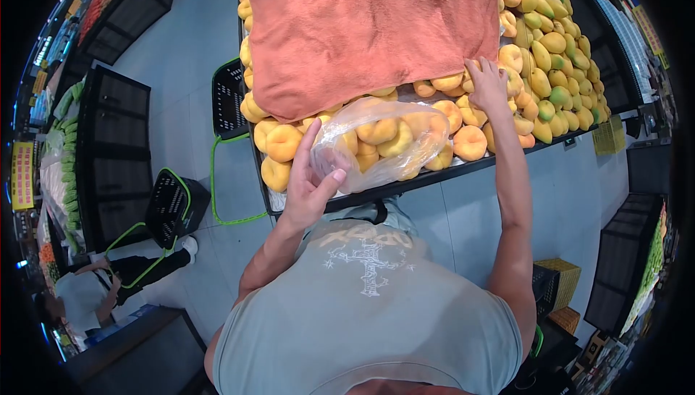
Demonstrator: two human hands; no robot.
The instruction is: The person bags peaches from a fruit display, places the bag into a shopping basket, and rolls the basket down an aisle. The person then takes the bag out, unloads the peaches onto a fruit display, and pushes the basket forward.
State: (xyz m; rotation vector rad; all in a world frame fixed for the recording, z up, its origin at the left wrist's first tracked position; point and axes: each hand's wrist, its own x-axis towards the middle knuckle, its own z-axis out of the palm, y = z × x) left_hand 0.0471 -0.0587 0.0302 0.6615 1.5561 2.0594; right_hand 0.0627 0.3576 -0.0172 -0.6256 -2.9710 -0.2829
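A clear plastic bag hangs from my left hand, its mouth spread wide between thumb and fingers. The bag lies over yellow peaches at the stand's front edge, and several show through its film. My right hand reaches to the lower right corner of an orange-red cloth, fingers apart, fingertips at the cloth's edge above the peaches. Whether those fingertips touch the cloth or a peach is hard to make out. The cloth covers most of the peach pile.
Yellow-green mangoes are heaped to the right on the same black-edged stand. Black shopping baskets with green handles are on the left, one against the stand. Behind, at lower left, a person is beside another display.
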